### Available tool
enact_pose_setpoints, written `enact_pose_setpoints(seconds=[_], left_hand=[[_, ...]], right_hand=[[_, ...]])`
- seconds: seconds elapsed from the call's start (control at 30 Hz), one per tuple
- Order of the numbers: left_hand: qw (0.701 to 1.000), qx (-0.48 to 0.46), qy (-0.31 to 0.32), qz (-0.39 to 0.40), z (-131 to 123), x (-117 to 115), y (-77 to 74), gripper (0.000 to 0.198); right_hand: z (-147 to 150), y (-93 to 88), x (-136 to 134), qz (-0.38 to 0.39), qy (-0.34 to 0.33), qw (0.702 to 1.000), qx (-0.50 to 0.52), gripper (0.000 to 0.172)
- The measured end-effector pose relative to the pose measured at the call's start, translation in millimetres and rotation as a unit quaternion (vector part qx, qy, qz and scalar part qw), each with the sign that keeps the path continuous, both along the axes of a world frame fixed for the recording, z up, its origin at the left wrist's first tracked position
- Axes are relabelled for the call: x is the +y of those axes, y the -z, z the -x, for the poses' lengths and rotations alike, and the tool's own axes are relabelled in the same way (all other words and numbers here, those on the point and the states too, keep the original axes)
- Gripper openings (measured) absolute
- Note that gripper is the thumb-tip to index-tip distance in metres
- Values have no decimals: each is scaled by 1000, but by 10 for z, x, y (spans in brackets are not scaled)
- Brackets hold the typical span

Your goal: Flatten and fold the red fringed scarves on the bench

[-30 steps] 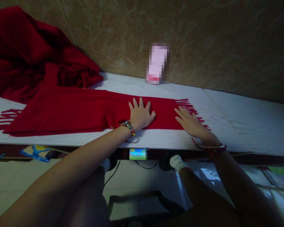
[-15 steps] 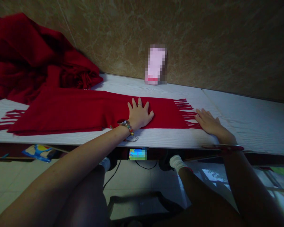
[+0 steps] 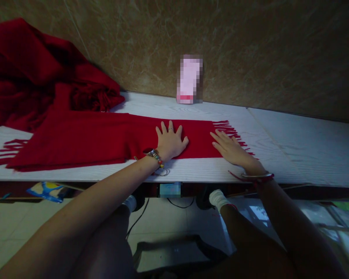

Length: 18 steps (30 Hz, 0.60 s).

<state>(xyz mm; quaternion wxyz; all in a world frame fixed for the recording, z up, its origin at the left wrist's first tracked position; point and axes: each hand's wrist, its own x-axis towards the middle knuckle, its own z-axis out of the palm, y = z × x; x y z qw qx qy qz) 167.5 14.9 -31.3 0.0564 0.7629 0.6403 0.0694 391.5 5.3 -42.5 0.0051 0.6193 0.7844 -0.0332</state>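
A red scarf [image 3: 95,135] lies folded lengthwise along the table, with fringe at its left and right ends. My left hand [image 3: 170,141] rests flat on its middle part, fingers spread, a ring on one finger and bracelets at the wrist. Over the scarf's right end, where the cloth meets the fringe, my right hand [image 3: 231,149] lies open with its fingers stretched out to the left. A bangle and a red cord circle that wrist. Part of the fringe is hidden under the right hand.
A heap of red cloth [image 3: 31,69] with fringe sits at the back left against the brown marbled wall [image 3: 250,54]. A pink blurred object [image 3: 189,79] leans on the wall. The white wood-grain table [image 3: 305,155] is narrow. Under its edge are a blue-and-yellow packet [image 3: 48,192] and cables.
My right hand has slid left from the fringe tips to the end of the scarf's cloth. My left hand stays pressed on the scarf.
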Motion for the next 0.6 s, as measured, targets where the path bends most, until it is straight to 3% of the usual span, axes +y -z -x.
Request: enact_pose_setpoints(seconds=[0.13, 0.4, 0.5, 0.6], left_hand=[[1000, -4, 0, 6, -2, -2, -6, 62], [1000, -10, 1, 6, -4, -7, -10, 61], [1000, -9, 1, 6, -4, -10, -17, 61], [1000, -9, 2, 5, -3, -10, -17, 61]], right_hand=[[-244, 56, -4, -25, 18, 1000, 5, 54], [-827, 120, 21, -29, 123, 992, 28, 60], [-844, 80, 27, -58, 136, 987, 56, 60], [-638, -33, -4, -59, 97, 992, 61, 60]])
